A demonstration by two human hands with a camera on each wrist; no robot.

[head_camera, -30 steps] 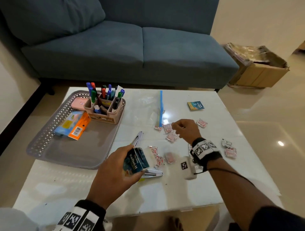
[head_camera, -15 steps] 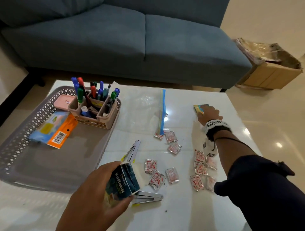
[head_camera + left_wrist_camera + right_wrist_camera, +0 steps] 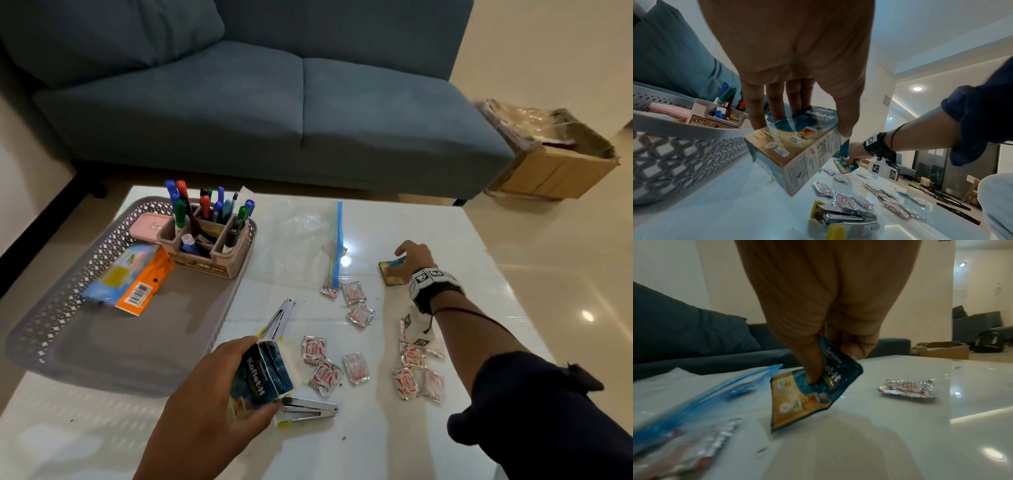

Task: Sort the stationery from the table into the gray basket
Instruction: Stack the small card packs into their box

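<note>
My left hand [image 3: 202, 404] has its fingers [image 3: 756, 112] curled round a Koflet-H box [image 3: 262, 378] above the table [image 3: 394, 442], beside the gray basket [image 3: 61, 308]. My right hand [image 3: 414, 255] pinches a small sachet [image 3: 809, 386]; staplers [image 3: 308, 409] lie nearby.

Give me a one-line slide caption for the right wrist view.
Right hand pinches a blue-and-gold sachet, tilting it up off the white table.

A home living room: a blue fabric sofa [image 3: 274, 102] with a cushion [image 3: 113, 31] stands behind the low white bench [image 3: 394, 445], on glossy tiled floor [image 3: 565, 257], with ceiling downlights [image 3: 917, 88].
</note>
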